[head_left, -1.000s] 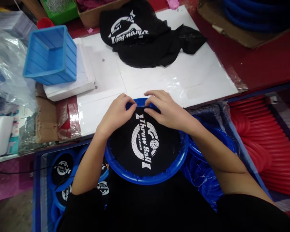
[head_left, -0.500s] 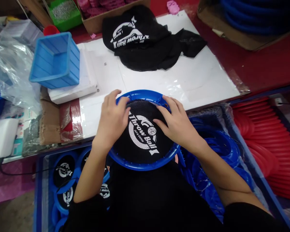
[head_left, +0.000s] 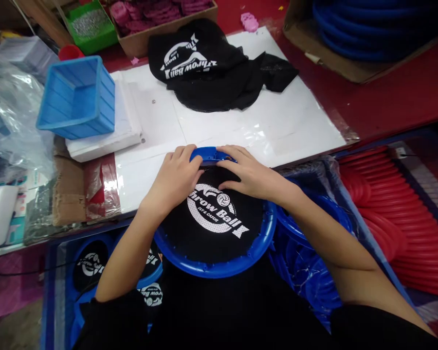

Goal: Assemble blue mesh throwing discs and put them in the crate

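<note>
A round blue plastic ring [head_left: 219,270] lies tilted in front of my body at the table's near edge. Black mesh fabric [head_left: 200,245] printed "Throw Ball" in white fills it. My left hand [head_left: 177,177] grips the far rim left of centre, fingers curled over the edge and thumb toward the mesh. On the same rim, slightly to the right, my right hand [head_left: 246,172] has its fingers over the edge and its thumb over the mesh. Between both hands a short stretch of blue rim shows. The fingertips' undersides are hidden.
Crumpled black printed mesh pieces [head_left: 219,82] lie on the white board [head_left: 241,129]. A light-blue bin [head_left: 76,104] stands at left. Below the table are finished-looking discs [head_left: 91,257], loose blue rings [head_left: 310,272] and stacked red rings [head_left: 405,228]. A carton [head_left: 350,68] holds blue rings.
Both hands have moved closer together along the far rim and now press on its edge. The ring's near side has shifted down in view, and the mesh lies nearer the far rim.
</note>
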{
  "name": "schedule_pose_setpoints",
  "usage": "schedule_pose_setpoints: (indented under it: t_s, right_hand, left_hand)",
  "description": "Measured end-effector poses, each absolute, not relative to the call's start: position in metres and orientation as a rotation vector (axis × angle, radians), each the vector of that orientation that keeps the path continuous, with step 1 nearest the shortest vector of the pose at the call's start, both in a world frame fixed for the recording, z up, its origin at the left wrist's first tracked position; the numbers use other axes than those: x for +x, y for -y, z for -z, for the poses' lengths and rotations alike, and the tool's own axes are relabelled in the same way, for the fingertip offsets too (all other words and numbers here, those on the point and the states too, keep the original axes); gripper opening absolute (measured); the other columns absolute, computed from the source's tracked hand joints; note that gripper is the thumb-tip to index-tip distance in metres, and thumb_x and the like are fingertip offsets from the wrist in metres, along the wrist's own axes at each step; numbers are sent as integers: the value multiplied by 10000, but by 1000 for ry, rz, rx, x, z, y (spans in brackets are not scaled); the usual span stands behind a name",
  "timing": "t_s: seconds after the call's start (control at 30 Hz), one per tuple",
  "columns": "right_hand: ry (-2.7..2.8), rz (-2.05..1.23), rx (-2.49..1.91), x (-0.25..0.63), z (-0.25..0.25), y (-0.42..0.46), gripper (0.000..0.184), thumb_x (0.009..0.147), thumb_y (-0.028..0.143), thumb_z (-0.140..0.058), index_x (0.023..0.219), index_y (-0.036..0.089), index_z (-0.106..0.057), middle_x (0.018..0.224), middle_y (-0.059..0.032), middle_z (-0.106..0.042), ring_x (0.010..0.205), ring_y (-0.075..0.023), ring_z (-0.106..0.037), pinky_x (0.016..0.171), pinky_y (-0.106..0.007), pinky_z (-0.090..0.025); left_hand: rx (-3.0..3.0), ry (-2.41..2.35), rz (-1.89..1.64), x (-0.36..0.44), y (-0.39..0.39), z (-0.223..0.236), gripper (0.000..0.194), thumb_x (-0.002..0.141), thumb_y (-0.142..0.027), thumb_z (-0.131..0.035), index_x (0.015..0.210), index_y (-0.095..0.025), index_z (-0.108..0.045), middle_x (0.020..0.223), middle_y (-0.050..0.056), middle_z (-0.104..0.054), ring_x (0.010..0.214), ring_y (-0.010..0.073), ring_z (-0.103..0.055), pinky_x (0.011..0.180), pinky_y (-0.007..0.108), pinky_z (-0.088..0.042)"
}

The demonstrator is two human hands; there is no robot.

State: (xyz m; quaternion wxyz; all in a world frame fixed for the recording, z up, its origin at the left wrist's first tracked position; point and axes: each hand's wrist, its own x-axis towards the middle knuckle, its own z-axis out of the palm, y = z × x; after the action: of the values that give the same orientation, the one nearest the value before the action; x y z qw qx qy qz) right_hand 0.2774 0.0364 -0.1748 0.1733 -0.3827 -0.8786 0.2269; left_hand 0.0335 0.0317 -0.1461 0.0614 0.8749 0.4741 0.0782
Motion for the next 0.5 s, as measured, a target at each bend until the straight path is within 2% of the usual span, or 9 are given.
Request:
schedule_pose_setpoints:
  t_s: [0.1, 0.23, 0.37, 0.5]
  right_hand:
    - [2463, -773, -1029, 277, 171, -46, 295, 909, 355, -780, 1154, 217, -691, 1600, -163, -504, 1517, -356, -428, 1245, -629, -397]
    - [2290, -950, -1000, 274, 167, -57, 80, 949, 313, -663, 947, 233, -655, 1473, -137, -632, 1383, -327, -575, 1169, -602, -453]
    - [2143, -1097, -1016, 270, 163, -61, 83, 918, 302, -665, 894, 234, -624, 1305, -115, -727, 1239, -299, -663, 1089, -536, -491]
    - [2023, -1192, -1112, 267, 163, -63, 118, 925, 346, -653, 921, 229, -664, 1119, -74, -776, 1088, -270, -699, 1004, -462, -507]
  left_hand:
    - [2569, -1458, -282, 27, -32, 145, 139, 1020, -175, -550, 1092, -186, -668, 1295, 157, -661, 1134, 325, -590, 958, 476, -497]
    - [2421, -1425, -436, 17, -35, 148, 114, 1037, -214, -547, 1006, -226, -655, 1044, 77, -709, 1002, 272, -574, 889, 421, -485]
    - [2277, -1394, -545, 8, -40, 153, 102, 1042, -251, -565, 984, -245, -649, 984, 37, -731, 981, 245, -581, 877, 397, -485]
    - [2152, -1379, -576, 6, -45, 157, 105, 1025, -261, -593, 956, -247, -670, 970, 35, -744, 988, 243, -585, 912, 408, -496]
